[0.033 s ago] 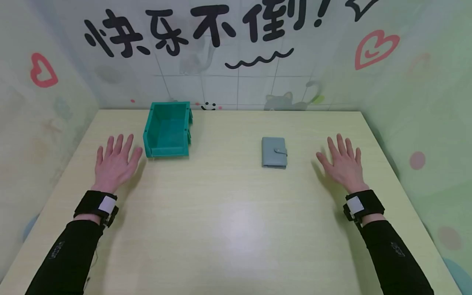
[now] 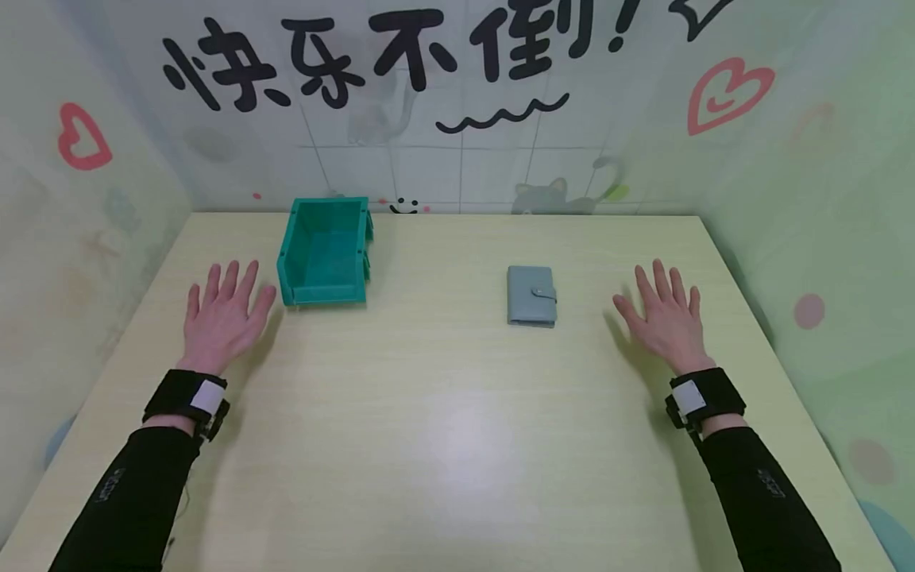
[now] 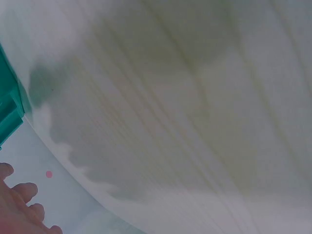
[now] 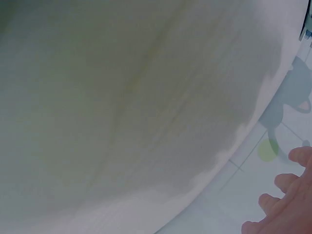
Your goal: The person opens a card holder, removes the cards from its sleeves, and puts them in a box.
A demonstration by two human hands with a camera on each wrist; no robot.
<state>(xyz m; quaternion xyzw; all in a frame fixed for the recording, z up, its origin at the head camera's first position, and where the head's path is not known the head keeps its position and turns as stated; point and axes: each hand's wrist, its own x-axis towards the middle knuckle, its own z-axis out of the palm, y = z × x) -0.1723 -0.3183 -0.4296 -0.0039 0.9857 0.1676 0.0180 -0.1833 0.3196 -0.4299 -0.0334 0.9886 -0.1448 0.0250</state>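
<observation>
I see the black-sleeved left arm (image 2: 125,500) and the black-sleeved right arm (image 2: 768,500) stretched from near to far, well apart, each slanting a little inward. A black band (image 2: 171,391) wraps the left wrist, and a matching band (image 2: 718,391) the right. The left hand (image 2: 223,322) shows its back, fingers (image 2: 228,282) straight and spread, thumb angled right. The right hand (image 2: 666,322) mirrors it, thumb angled left.

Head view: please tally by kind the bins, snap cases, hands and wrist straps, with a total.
Green bin: 1
Grey snap case: 1
Left hand and right hand: 2
Left wrist strap and right wrist strap: 2
Total: 6
</observation>
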